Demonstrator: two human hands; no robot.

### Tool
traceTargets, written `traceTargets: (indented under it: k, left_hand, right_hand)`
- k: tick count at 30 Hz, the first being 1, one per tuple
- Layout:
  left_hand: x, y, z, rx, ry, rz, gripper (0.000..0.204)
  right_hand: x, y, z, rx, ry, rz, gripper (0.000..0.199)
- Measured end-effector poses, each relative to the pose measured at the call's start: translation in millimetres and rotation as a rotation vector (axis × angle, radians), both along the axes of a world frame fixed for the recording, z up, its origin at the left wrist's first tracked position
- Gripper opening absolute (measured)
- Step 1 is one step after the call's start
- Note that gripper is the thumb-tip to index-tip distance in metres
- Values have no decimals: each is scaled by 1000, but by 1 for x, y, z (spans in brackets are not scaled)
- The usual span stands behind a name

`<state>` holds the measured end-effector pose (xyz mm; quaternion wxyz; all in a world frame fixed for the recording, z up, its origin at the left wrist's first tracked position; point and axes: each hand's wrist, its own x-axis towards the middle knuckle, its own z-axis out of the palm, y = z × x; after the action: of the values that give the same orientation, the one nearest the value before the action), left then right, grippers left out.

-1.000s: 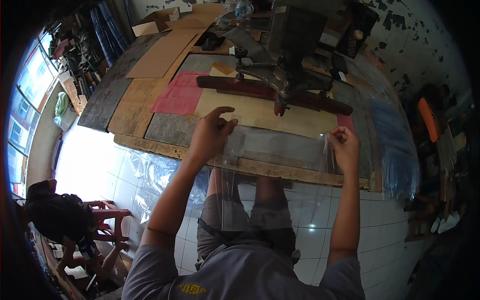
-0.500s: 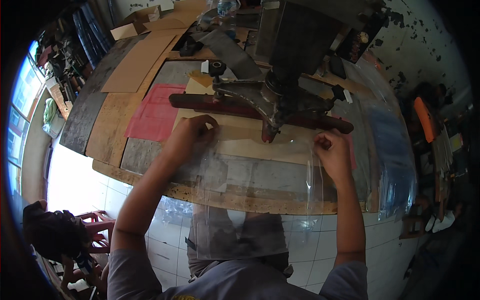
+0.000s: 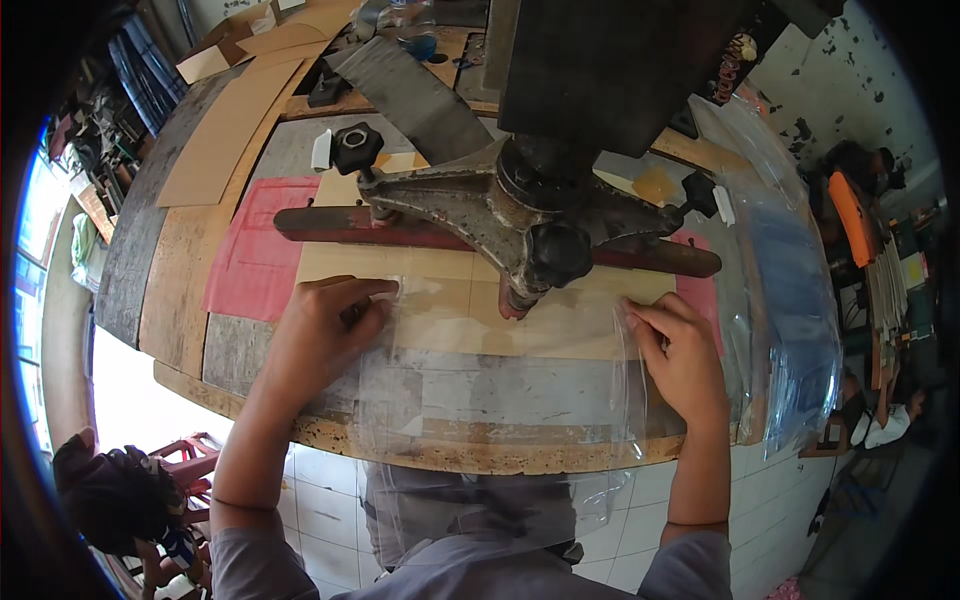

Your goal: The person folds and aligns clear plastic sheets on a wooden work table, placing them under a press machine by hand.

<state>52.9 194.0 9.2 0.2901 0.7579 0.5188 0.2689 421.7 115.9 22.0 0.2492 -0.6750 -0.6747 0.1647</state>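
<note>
A clear plastic sheet [image 3: 490, 395] is stretched between my two hands and hangs over the table's front edge toward my lap. My left hand [image 3: 325, 330] pinches its far left corner between thumb and fingers. At the far right corner, my right hand [image 3: 682, 350] pinches the same sheet with thumb and forefinger. The sheet's far part lies over a cream board [image 3: 440, 265] just in front of a press with a long dark red bar [image 3: 400, 232]. Above the bar is the press's dark metal bracket [image 3: 455, 190] with black knobs. How many layers the plastic has, I cannot tell.
Pink-red sheet [image 3: 258, 235] lies left of the cream board. A stack of bluish clear plastic [image 3: 795, 300] hangs over the table's right side. Brown cardboard [image 3: 225, 140] lies at the far left. A person [image 3: 115, 490] is at the lower left, beyond the tiled floor.
The press and table look larger and nearer as my view has shifted. Both hands keep their pinch on the plastic sheet, and the right fingers are more stretched out.
</note>
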Motion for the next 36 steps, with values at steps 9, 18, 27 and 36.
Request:
traceTargets:
  k: [9,18,27,36]
  left_hand:
    - [3,2,-1,-27,22,30,24]
    - [8,10,-11,-41,-42,84,24]
    - [8,9,-10,-81,-60,128,24]
    - [4,9,-16,-38,-61,108,23]
  right_hand:
    - [2,2,-13,130,-42,38,23]
    - [6,7,-24,234,-90,32,24]
    - [10,13,-24,259,-20,49,24]
    - [7,2,-6,272,-168,224,25]
